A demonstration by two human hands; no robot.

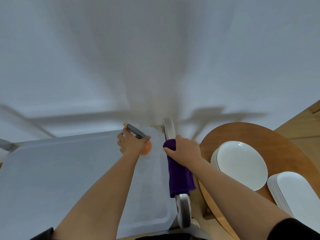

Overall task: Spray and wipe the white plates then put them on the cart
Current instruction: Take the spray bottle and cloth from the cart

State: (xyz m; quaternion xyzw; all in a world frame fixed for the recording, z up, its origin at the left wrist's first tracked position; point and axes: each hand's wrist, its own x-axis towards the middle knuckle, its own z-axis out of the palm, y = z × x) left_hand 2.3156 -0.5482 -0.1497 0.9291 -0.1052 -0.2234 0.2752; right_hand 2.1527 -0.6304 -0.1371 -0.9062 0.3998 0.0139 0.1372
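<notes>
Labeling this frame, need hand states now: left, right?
Left hand: grips the spray bottle.
Right hand: grips the purple cloth draped on the cart handle.

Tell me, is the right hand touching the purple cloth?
Touching. The head view shows the right hand with its fingers curled around the purple cloth on the cart handle.

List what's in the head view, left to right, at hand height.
Cart top → left hand holding spray bottle → purple cloth on cart handle → right hand → round white plates → oblong plates.
</notes>
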